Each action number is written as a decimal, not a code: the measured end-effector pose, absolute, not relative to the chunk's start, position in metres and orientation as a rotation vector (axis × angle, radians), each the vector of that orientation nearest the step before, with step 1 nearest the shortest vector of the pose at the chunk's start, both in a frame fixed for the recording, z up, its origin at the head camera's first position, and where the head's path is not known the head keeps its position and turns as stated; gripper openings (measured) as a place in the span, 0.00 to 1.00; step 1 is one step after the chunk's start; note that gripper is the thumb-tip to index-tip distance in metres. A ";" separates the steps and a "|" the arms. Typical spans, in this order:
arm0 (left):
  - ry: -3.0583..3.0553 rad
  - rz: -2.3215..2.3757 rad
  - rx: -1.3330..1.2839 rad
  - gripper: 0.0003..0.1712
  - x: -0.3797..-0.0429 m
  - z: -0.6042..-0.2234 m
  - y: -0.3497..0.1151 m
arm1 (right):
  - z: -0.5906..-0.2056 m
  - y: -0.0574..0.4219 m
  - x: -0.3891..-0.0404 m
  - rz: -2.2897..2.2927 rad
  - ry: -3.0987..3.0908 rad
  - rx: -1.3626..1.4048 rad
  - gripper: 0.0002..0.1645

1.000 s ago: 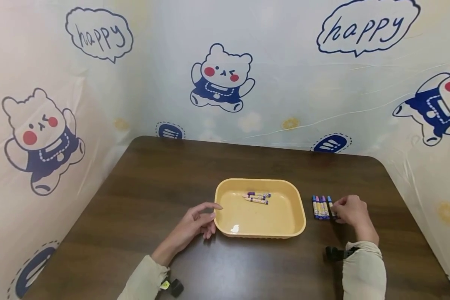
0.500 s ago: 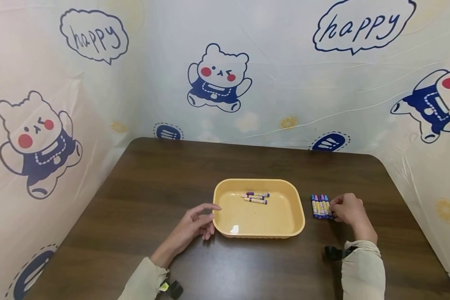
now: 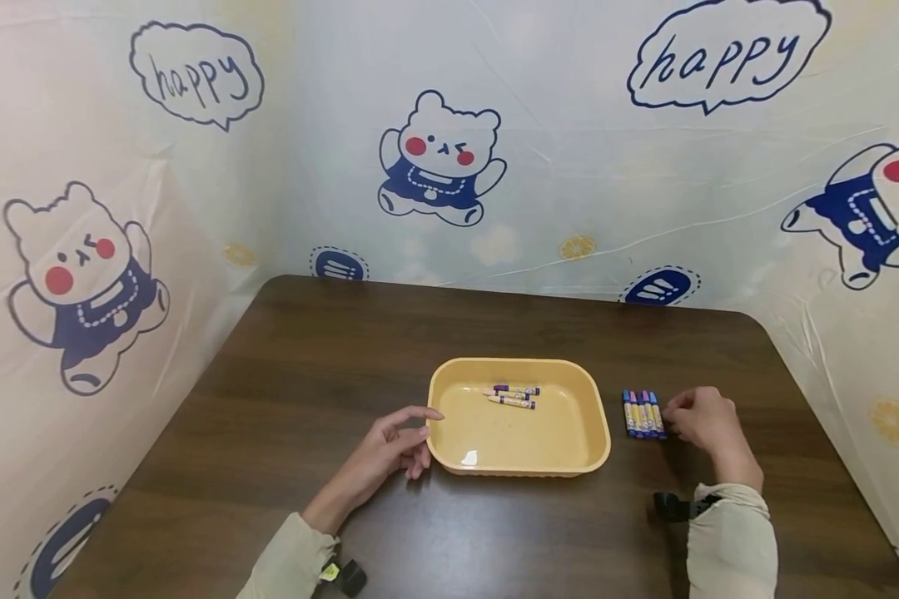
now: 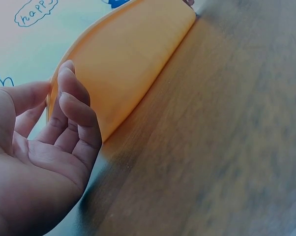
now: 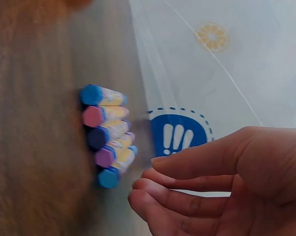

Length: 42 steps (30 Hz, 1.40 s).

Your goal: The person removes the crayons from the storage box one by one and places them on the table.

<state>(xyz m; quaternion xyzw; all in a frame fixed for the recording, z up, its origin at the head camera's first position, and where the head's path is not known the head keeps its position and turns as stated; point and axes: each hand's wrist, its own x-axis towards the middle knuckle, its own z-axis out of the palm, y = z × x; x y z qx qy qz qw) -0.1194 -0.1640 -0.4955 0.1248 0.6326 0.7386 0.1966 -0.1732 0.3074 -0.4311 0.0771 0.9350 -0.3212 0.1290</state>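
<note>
My left hand (image 3: 380,453) is at the left side of a yellow plastic tray (image 3: 520,466), holding its rim lightly between the index finger and thumb. In the left wrist view, some curled fingers (image 4: 79,110) stand against the tray's outer wall. Right of the tray, several crayons (image 3: 643,414) lie side by side in a row, with blue, pink, dark and purple ends. Just right of that row, my right hand (image 3: 704,423) hovers close with fingers bent and nothing between them. The right wrist view shows a small gap between the hand and the row of crayons (image 5: 108,132).
Inside the tray lie 3 crayons (image 3: 514,396) near its back wall. Everything stands on a dark brown wooden table (image 3: 345,349). A printed cloth with cartoon bears (image 3: 442,158) surrounds the table's back and sides.
My right hand has set a crayon against the right end of the row, let it go and drawn slightly right. The left hand and tray stay put.
</note>
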 end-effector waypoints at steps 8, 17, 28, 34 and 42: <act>1.764 2.070 0.350 0.24 -0.119 -0.496 -0.164 | -0.416 0.304 -0.165 -0.900 2.839 0.219 0.17; 1.765 2.076 0.338 0.24 -0.121 -0.495 -0.164 | -0.396 0.289 -0.158 -0.927 3.048 0.126 0.14; 1.776 2.079 0.352 0.25 -0.123 -0.494 -0.163 | -0.372 0.252 -0.155 -1.020 3.283 -0.133 0.09; 1.754 2.098 0.344 0.26 -0.121 -0.496 -0.164 | -0.368 0.215 -0.159 -1.055 3.266 -0.370 0.07; 1.748 2.091 0.348 0.26 -0.119 -0.498 -0.164 | -0.385 0.165 -0.169 -1.029 3.169 -0.551 0.06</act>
